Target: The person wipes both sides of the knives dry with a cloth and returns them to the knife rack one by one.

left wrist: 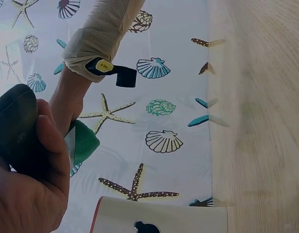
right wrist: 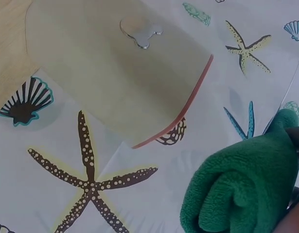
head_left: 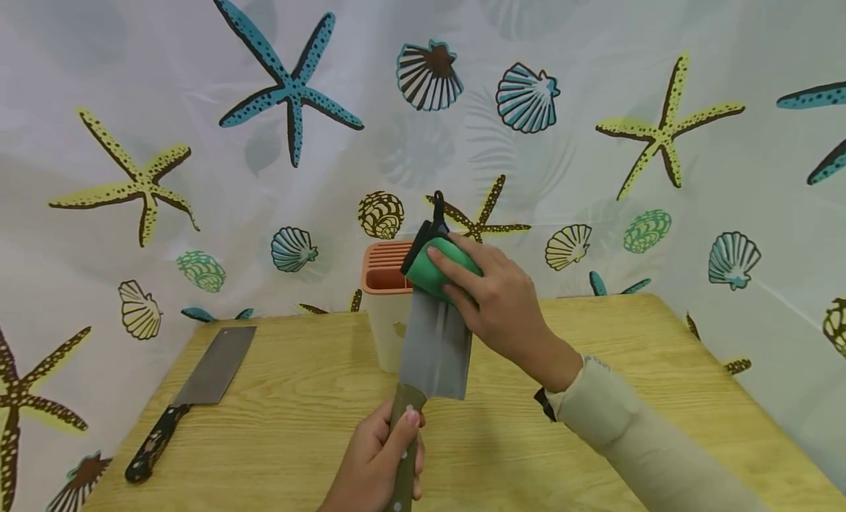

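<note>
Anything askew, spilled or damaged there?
Nothing stands out. The left hand grips one cleaver, the right hand holds a green cloth against it, the block stands upright, and the other cleaver lies on the table.

The cleaver's blade (head_left: 432,354) is smooth, softly shining metal and its handle (head_left: 409,399) matt, the towel (right wrist: 237,182) fluffy cloth, the other knife (head_left: 217,366) dull-bladed metal, the table (head_left: 291,416) grained wood, the holder (head_left: 386,321) smooth plastic, the sleeve (left wrist: 103,36) ribbed fabric.

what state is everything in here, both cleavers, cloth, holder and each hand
held cleaver, raised off the table
second cleaver, lying flat, unheld
green cloth, rolled, at the held cleaver
knife holder, upright, partly hidden
left hand, gripping the held cleaver
right hand, holding the green cloth
</note>
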The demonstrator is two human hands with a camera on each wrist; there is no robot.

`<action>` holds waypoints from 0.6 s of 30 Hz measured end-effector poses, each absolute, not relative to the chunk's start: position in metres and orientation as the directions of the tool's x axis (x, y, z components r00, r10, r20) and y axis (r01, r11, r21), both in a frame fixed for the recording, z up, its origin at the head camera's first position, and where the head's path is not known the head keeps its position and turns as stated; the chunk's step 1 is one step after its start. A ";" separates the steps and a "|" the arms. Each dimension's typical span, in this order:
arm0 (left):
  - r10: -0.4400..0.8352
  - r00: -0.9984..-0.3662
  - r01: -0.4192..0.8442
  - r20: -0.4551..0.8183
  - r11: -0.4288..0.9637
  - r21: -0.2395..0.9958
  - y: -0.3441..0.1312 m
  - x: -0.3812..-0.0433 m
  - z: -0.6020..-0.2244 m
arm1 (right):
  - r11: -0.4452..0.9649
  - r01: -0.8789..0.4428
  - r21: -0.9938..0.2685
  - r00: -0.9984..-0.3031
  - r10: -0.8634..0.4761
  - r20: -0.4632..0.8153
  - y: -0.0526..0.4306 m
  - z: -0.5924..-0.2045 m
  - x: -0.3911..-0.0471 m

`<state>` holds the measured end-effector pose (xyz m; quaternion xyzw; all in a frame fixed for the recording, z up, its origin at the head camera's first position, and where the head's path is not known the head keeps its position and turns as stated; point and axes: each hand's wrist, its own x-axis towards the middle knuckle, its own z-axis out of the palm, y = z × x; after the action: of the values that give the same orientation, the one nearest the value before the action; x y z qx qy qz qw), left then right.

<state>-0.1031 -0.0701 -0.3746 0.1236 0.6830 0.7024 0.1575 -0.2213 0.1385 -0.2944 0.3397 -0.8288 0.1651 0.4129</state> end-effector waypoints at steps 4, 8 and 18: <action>0.393 -0.919 -0.033 -0.023 -0.019 0.999 -0.072 -0.105 -0.375 | 0.696 -0.717 0.022 -0.422 -0.459 0.781 0.137 -0.300 -0.212; 0.375 -0.926 0.042 0.047 -0.023 0.999 -0.074 -0.109 -0.373 | 0.665 -0.744 0.062 -0.387 -0.505 0.772 0.131 -0.307 -0.195; 0.376 -0.916 0.142 0.142 -0.027 0.989 -0.073 -0.112 -0.373 | 0.609 -0.778 0.153 -0.272 -0.546 0.792 0.117 -0.338 -0.159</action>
<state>-0.1124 -0.0734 -0.3735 0.1871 0.6922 0.6919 0.0844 -0.1592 0.1172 -0.3382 0.4211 -0.7861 0.1340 0.4322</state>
